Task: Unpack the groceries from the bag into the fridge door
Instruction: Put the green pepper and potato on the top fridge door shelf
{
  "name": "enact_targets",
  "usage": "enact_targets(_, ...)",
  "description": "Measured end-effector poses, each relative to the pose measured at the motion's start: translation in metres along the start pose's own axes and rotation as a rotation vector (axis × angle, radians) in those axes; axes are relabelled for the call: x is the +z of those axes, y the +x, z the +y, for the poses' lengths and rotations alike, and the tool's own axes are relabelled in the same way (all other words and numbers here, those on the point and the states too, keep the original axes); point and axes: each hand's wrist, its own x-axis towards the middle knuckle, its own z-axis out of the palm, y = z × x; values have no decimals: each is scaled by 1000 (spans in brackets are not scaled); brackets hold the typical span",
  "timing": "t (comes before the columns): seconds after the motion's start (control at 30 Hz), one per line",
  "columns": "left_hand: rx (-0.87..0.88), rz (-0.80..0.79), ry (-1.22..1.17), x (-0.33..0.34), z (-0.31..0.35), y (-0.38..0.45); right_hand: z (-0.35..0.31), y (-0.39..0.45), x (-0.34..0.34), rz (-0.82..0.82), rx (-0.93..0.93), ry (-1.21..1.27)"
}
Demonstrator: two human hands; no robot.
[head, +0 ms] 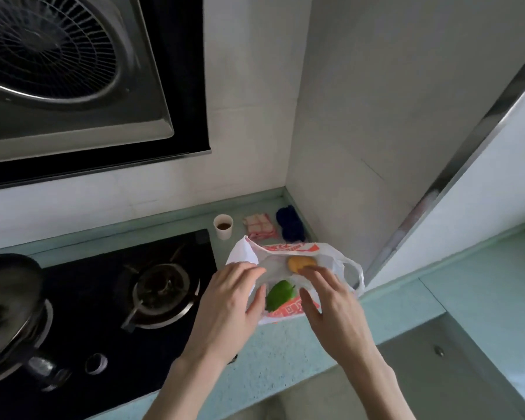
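White plastic with red print is making up the bag [285,253], which is lying open on the pale green counter [406,301] just to the right of the black gas hob [109,298]. Both hands are working at its mouth. The left hand [234,301] is resting on the bag's left edge, its fingers loosely spread and curling over the plastic, the thumb pressing on the near side; whether it is actually pinching the film I cannot tell. The right hand [328,301] is reaching into the opening with fingers parted, the fingertips touching an orange round fruit [300,263] that is sitting at the far side of the bag, but not closing round it. A green pepper [279,295] is lying inside the bag between the two hands, nearer the person than the orange fruit.

Behind the bag, near the wall, a small white paper cup [223,227] holding dark liquid is standing upright; to its right a pink checked cloth [259,227] is lying bunched up, and beside that a dark blue cloth [290,222] is sitting in the corner. On the left burner a dark pan [9,298] is partly showing, and a range hood [58,71] with a round grille is hanging above the hob.
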Motion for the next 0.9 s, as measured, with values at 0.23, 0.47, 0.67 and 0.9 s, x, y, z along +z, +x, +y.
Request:
enact_targets(0.23,-42,-355,154,72,-31,56,53,74,52,-365,14,-166)
enact_targets(0.47,-135,-438,280,106,-68,72,102,108,68,-534,120,-108)
enact_targets(0.67,-134,-455,433,105,-87,85,112,133,44,-574,41,-185)
enact_targets(0.9,-167,-573,584,89,-109,89,120,155,19,-632,114,-326)
